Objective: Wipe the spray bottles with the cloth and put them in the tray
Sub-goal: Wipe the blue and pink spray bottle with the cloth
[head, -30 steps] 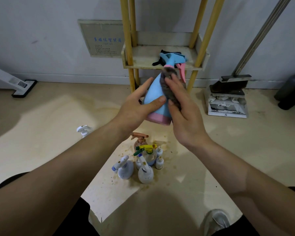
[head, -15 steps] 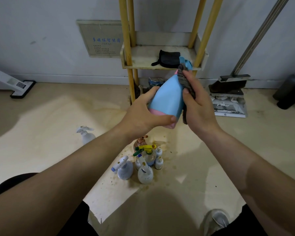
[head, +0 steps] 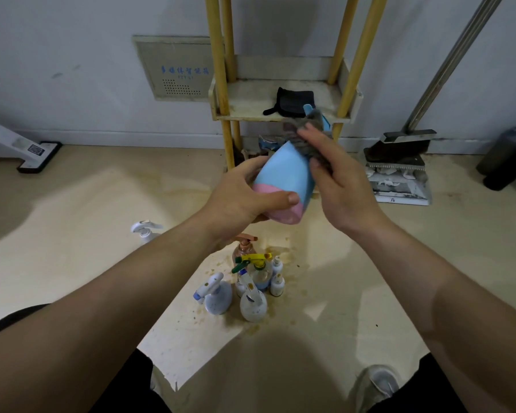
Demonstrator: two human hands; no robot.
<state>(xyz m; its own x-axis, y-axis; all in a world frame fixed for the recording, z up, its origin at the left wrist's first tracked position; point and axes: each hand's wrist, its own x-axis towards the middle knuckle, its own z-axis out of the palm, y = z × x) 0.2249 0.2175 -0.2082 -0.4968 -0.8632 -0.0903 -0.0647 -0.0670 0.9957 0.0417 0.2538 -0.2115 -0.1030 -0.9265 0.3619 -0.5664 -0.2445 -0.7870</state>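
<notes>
Near the middle of the frame, I have the blue bottle (head: 286, 172) held up in the air, tilted with its pink base toward me and its nozzle end pointing away toward the shelf. My left hand (head: 245, 198) is wrapped around the pink base, thumb laid across the front. My right hand (head: 337, 180) presses the grey cloth (head: 306, 135) against the bottle's upper right side, fingers curled over the fabric; the cloth hides most of the nozzle, with only a blue tip showing above it. Behind the bottle, in the upper centre, stands a yellow-poled rack whose tray (head: 283, 116) holds a dark folded item (head: 294, 102). Lower down in the centre, a cluster of small spray bottles (head: 252, 286) stands on the stained floor (head: 87, 204), and one white bottle (head: 145, 231) sits apart at left. At right, a dustpan (head: 399, 174) rests by the wall.
</notes>
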